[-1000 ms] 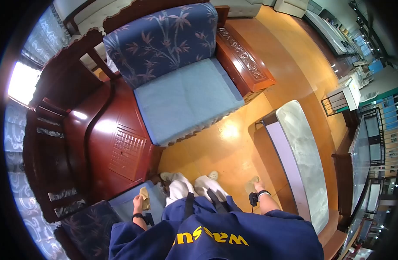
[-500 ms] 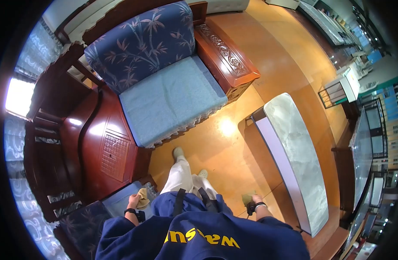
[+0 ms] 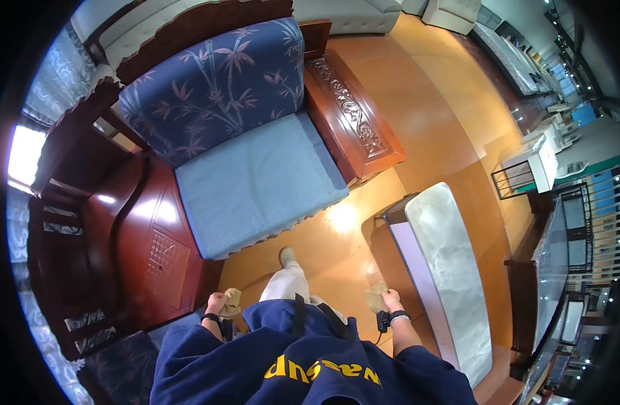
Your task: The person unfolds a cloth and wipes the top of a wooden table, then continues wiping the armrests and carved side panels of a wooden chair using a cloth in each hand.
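Walking with a tan cloth in each hand.
Head view: left hand (image 3: 216,303) keeps a closed grip on a cloth (image 3: 231,302) near the wooden armrest (image 3: 151,250); right hand (image 3: 391,301) grips another rag (image 3: 376,295) beside the marble-topped counter (image 3: 451,270). Judged mid-move between surfaces; reaching one comes next.

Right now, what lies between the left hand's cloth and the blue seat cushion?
In the head view, only bare orange floor separates the cloth in the left hand from the blue seat cushion.
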`<state>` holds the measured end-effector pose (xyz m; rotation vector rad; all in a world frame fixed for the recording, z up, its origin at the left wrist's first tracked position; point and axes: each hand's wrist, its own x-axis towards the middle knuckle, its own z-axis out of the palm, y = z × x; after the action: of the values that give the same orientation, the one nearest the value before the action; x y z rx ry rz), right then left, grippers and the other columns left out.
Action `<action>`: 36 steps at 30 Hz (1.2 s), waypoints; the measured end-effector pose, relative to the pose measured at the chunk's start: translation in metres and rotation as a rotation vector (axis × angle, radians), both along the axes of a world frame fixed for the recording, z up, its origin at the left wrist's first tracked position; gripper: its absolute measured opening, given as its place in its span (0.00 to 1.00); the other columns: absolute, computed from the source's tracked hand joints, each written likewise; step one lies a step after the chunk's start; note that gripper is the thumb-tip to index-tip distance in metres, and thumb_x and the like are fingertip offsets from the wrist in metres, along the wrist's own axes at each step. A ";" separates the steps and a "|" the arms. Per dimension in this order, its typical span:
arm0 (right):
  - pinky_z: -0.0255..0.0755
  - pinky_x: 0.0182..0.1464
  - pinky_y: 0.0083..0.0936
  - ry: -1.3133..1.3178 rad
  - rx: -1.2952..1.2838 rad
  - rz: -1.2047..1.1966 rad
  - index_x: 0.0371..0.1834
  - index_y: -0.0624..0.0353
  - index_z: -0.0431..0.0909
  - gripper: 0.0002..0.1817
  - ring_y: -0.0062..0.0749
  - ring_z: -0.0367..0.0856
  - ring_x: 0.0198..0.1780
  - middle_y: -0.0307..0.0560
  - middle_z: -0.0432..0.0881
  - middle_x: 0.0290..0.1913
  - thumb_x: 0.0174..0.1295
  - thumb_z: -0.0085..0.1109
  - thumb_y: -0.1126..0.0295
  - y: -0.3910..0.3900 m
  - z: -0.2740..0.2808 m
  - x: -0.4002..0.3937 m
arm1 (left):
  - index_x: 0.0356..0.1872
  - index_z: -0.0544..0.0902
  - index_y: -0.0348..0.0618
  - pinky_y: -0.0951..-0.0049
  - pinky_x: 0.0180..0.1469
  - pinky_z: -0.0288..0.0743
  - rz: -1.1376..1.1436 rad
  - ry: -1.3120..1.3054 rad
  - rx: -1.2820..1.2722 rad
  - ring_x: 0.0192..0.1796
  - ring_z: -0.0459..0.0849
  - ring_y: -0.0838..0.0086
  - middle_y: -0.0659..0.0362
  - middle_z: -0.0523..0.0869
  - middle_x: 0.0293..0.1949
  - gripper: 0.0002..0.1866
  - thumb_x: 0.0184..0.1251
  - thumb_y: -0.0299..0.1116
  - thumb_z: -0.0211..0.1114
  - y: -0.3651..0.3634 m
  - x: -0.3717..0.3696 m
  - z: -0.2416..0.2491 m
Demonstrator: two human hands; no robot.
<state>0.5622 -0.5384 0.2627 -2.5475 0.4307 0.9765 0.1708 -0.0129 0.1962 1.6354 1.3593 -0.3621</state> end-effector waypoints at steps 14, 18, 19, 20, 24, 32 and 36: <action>0.72 0.50 0.37 -0.071 -0.017 0.070 0.47 0.64 0.78 0.19 0.47 0.80 0.49 0.59 0.82 0.45 0.56 0.55 0.63 -0.023 0.036 0.103 | 0.46 0.81 0.42 0.64 0.52 0.74 -0.130 -0.062 0.245 0.49 0.82 0.57 0.48 0.84 0.43 0.20 0.53 0.41 0.65 0.002 0.257 0.050; 0.73 0.48 0.35 0.128 -0.064 -0.077 0.45 0.64 0.80 0.17 0.43 0.82 0.45 0.56 0.83 0.41 0.55 0.55 0.65 -0.083 0.019 0.115 | 0.46 0.81 0.42 0.64 0.52 0.73 -0.188 -0.035 0.249 0.50 0.81 0.57 0.47 0.84 0.43 0.20 0.54 0.42 0.65 -0.027 0.286 0.053; 0.73 0.47 0.35 0.200 -0.080 -0.130 0.44 0.64 0.81 0.17 0.42 0.83 0.44 0.55 0.84 0.40 0.54 0.55 0.65 -0.097 0.013 0.120 | 0.47 0.80 0.42 0.64 0.52 0.73 -0.224 -0.026 0.254 0.50 0.81 0.57 0.47 0.84 0.44 0.21 0.54 0.42 0.65 -0.036 0.293 0.055; 0.74 0.45 0.34 0.165 -0.114 -0.072 0.41 0.65 0.82 0.17 0.42 0.83 0.41 0.56 0.84 0.38 0.54 0.55 0.64 -0.112 0.005 0.125 | 0.46 0.81 0.42 0.64 0.52 0.73 -0.252 -0.018 0.282 0.49 0.82 0.57 0.47 0.84 0.44 0.21 0.53 0.43 0.66 -0.045 0.295 0.050; 0.75 0.38 0.33 0.149 -0.066 0.027 0.38 0.68 0.82 0.18 0.40 0.84 0.37 0.55 0.84 0.35 0.55 0.57 0.61 -0.145 -0.023 0.172 | 0.44 0.82 0.41 0.65 0.53 0.73 -0.204 0.068 0.216 0.49 0.82 0.57 0.48 0.84 0.43 0.21 0.53 0.44 0.65 -0.086 0.318 0.070; 0.71 0.51 0.42 -0.066 -0.053 0.202 0.40 0.65 0.81 0.18 0.56 0.79 0.48 0.66 0.81 0.41 0.54 0.55 0.61 -0.102 -0.025 0.319 | 0.49 0.79 0.40 0.65 0.53 0.73 -0.157 -0.036 0.260 0.50 0.81 0.56 0.47 0.83 0.44 0.20 0.57 0.39 0.62 -0.131 0.405 0.087; 0.71 0.49 0.42 -0.236 0.079 0.299 0.40 0.64 0.80 0.16 0.56 0.79 0.46 0.65 0.81 0.39 0.58 0.51 0.62 -0.041 -0.010 0.385 | 0.50 0.78 0.41 0.64 0.52 0.73 -0.194 -0.116 0.281 0.50 0.81 0.55 0.47 0.83 0.45 0.19 0.59 0.37 0.62 -0.142 0.457 0.116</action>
<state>0.9470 -0.5793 0.2529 -2.6593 -0.0570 0.7561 0.6273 -0.1552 0.3126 1.9968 1.2085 -0.1914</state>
